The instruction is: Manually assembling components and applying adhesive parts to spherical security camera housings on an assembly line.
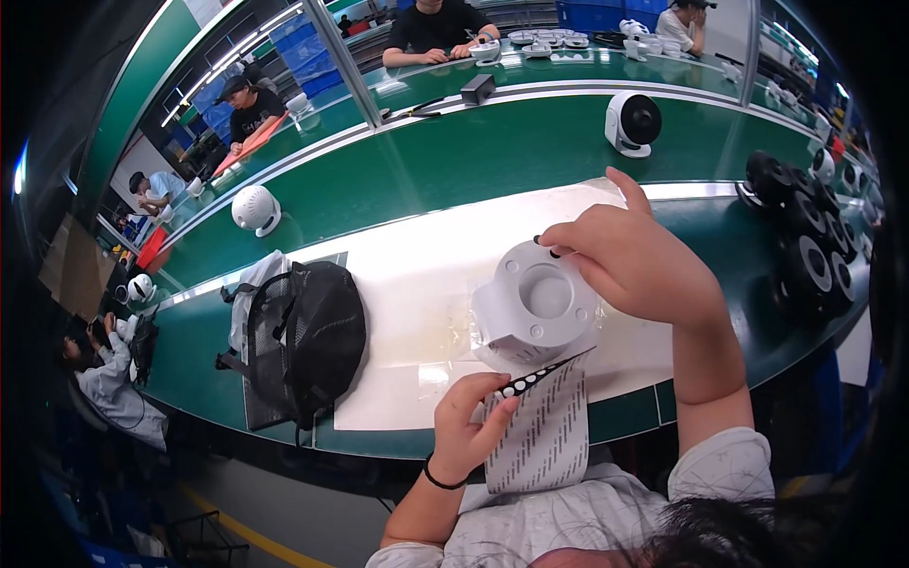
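A white rounded device (507,312) lies with its ring-shaped base facing up, several small round recesses around a wide central hollow. My right hand (649,260) reaches over its far edge, thumb and index finger pinched at a small black round pad (556,252) on the rim. Part of that pad is hidden by the fingertips. Below the device, my left hand (464,426) pinches a sheet of black round pads (530,381), its black face showing a row of white round gaps. The printed backing paper (538,440) hangs down toward my lap.
A black mesh bag (308,331) sits left of the pale work mat (407,237). Several black round-faced devices (805,227) crowd the right side. A white camera-like unit (632,123) and a white ball-shaped unit (255,210) stand on the green bench (426,161). Co-workers sit beyond.
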`<state>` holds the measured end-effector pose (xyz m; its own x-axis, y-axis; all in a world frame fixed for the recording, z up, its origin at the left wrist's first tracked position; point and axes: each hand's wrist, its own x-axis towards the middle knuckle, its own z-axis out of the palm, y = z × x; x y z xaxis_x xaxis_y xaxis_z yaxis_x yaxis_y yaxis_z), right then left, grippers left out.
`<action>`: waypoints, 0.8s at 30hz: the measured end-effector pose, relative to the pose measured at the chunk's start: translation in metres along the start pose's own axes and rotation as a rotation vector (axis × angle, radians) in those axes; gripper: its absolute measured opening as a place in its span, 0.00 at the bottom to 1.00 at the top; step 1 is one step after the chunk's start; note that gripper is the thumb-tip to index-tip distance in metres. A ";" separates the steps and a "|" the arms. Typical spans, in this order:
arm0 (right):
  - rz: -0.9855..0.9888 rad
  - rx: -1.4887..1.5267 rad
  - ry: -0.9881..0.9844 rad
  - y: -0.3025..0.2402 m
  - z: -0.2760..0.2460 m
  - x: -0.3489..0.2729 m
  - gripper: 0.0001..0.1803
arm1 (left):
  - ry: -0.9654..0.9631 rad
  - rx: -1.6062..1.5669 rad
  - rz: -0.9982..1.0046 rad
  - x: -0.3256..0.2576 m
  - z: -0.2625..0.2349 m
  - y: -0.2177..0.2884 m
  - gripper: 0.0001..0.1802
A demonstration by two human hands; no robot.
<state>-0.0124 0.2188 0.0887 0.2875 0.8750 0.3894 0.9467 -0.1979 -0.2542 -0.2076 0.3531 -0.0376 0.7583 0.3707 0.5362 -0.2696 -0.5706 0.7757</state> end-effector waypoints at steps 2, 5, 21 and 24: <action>-0.027 0.018 0.097 -0.002 0.004 0.001 0.10 | -0.003 0.002 0.007 0.000 0.000 0.000 0.12; -0.101 0.213 0.227 -0.004 0.014 0.012 0.05 | -0.012 0.003 0.009 0.000 0.002 0.001 0.12; -0.053 0.336 0.070 0.001 0.034 0.026 0.05 | -0.035 -0.020 0.015 -0.001 -0.001 -0.001 0.13; -0.134 0.224 0.145 0.000 0.033 0.023 0.06 | -0.038 -0.016 0.002 -0.001 -0.001 -0.001 0.12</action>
<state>-0.0105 0.2539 0.0683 0.1950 0.8116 0.5507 0.9264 0.0320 -0.3751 -0.2084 0.3539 -0.0389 0.7798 0.3414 0.5247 -0.2803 -0.5591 0.7803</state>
